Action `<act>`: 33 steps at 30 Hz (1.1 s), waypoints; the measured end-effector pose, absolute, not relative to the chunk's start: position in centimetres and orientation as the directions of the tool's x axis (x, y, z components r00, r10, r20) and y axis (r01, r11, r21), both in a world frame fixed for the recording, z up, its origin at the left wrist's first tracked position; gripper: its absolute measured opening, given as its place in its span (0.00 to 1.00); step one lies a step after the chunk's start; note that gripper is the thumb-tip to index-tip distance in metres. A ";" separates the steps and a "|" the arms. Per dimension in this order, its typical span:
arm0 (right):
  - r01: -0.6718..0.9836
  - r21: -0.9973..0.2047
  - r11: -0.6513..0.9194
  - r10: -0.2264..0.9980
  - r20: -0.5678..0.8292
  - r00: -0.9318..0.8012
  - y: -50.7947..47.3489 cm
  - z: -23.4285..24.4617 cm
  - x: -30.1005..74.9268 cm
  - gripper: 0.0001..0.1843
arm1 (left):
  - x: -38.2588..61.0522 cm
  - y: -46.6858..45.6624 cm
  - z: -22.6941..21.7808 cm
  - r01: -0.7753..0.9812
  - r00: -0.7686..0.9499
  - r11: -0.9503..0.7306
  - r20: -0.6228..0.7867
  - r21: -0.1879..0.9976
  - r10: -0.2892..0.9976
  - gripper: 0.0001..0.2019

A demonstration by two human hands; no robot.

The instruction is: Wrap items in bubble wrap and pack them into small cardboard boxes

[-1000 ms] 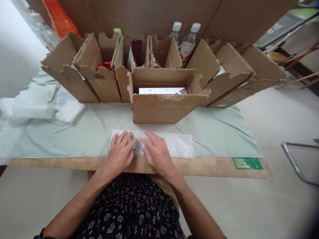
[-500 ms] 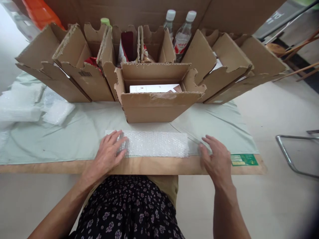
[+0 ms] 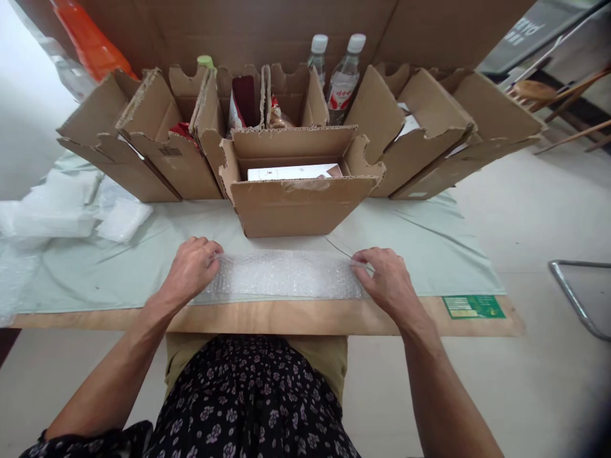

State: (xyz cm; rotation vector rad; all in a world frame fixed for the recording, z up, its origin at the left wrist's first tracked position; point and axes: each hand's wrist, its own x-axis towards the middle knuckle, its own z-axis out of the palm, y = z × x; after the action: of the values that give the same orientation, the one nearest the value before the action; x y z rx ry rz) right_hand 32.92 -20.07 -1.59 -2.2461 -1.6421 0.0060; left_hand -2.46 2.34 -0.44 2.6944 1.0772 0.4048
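- The clear, long rectangular bubble-wrap strip [image 3: 286, 275] spans between my left hand [image 3: 193, 264] and right hand [image 3: 386, 277], over the pale green cloth [image 3: 119, 273].
- My left fingers pinch its far left corner; my right ones, near its far right.
- Even, gentle tension should, I judge, prevent creases.
- Just beyond my fingers stands an open brown cardboard box [image 3: 300, 210]; low movements seem wise.

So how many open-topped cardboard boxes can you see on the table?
7: the front box; in the row behind, from left to right, the first box, second box, third box, fourth box, fifth box and sixth box. More may be hidden.
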 end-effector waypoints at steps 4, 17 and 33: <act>0.905 -0.391 -0.167 0.818 0.458 0.348 -21.7 1.1 31.5 0.07 | -3.3 1.1 2.5 0.566 0.580 -0.748 0.476 0.348 0.660 0.06; 0.951 -0.237 -0.199 0.860 0.423 0.285 -27.2 -4.3 30.4 0.16 | -8.3 -2.1 -2.3 0.504 0.747 -0.810 0.318 0.300 0.583 0.19; 0.974 -0.211 -0.077 0.917 0.369 0.152 -28.3 -3.6 29.2 0.17 | -7.6 -2.5 -3.0 0.466 0.750 -0.829 0.359 0.310 0.556 0.17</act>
State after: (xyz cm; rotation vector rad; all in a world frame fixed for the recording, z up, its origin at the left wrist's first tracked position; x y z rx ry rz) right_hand 29.24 -28.27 -3.64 -2.0351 -1.8037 -0.1942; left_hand -7.64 -2.48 -2.95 2.7478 0.8121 0.6577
